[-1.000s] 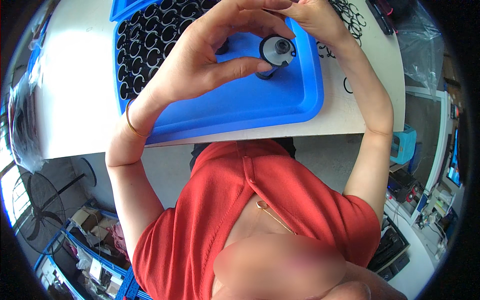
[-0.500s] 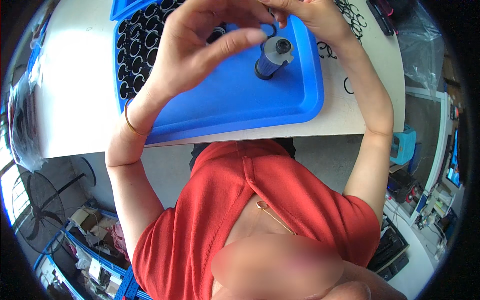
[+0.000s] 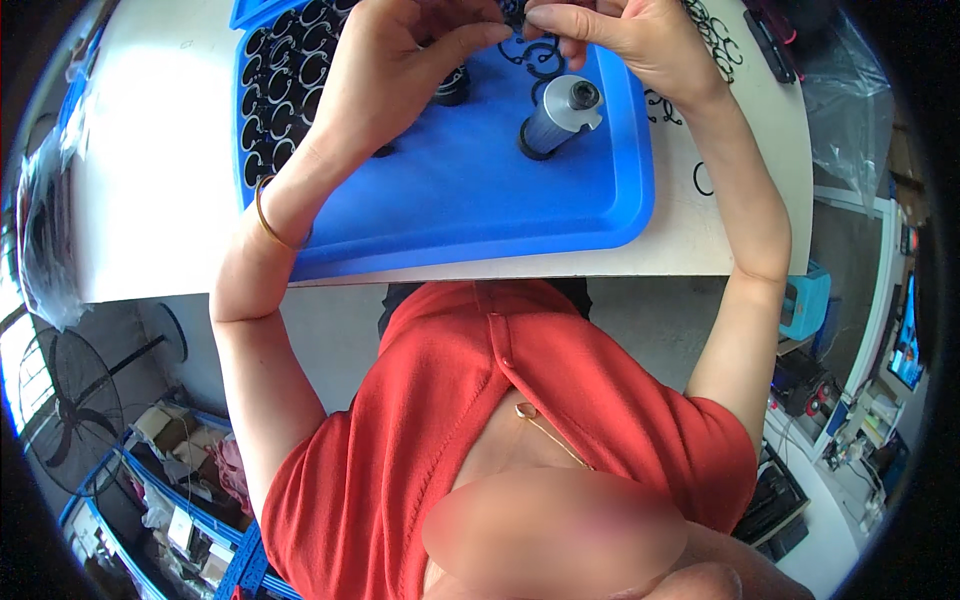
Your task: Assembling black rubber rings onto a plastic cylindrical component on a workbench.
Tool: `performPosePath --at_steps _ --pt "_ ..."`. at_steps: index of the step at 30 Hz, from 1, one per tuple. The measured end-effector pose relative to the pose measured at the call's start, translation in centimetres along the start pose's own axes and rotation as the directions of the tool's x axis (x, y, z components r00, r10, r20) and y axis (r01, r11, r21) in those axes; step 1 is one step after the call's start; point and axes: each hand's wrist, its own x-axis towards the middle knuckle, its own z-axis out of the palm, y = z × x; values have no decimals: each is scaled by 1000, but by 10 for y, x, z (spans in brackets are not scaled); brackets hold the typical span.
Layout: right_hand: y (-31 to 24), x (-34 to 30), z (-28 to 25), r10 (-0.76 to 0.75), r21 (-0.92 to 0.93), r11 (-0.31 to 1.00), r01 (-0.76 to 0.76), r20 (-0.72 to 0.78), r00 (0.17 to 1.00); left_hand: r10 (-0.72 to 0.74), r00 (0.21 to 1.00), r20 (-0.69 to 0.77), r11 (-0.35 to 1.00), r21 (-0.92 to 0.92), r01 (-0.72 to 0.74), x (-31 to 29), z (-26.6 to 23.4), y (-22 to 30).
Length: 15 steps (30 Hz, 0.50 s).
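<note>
Both my hands are raised over the far part of a blue tray (image 3: pixel 480 215), thumbs facing each other. My left hand (image 3: pixel 390 75) is closed, thumb against curled fingers; what it pinches is hidden. My right hand (image 3: pixel 650 45) pinches too, thumb over forefinger, close to some dark rings; I cannot tell whether one is between its fingers. Below them several black open rings (image 3: pixel 545 57) lie in the tray. A grey cylinder (image 3: pixel 557 120) with a black socket on top and a black base stands tilted in view near my right hand. A round black part (image 3: pixel 453 87) shows beside my left wrist.
Rows of black parts with silvery C-shaped edges (image 3: pixel 283 95) fill the tray's left side. More black rings (image 3: pixel 712 40) lie on the white table (image 3: pixel 160 190) to the right, one single ring (image 3: pixel 704 179) nearer. A dark tool-like object (image 3: pixel 770 45) lies at the far right edge.
My left hand has moved away, its thumb closing from spread to pinched. My right hand has shifted slightly right. More of the black rings beneath my hands now shows.
</note>
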Motion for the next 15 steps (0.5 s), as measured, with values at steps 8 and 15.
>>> performPosePath --at_steps 8,15 --pt "8 2 -10 -44 -23 999 44 -30 999 -80 994 -78 955 -293 54 6 -8 -7" --pt "14 2 -12 -20 -61 998 22 25 999 -100 993 -55 887 -457 64 5 -10 -12"
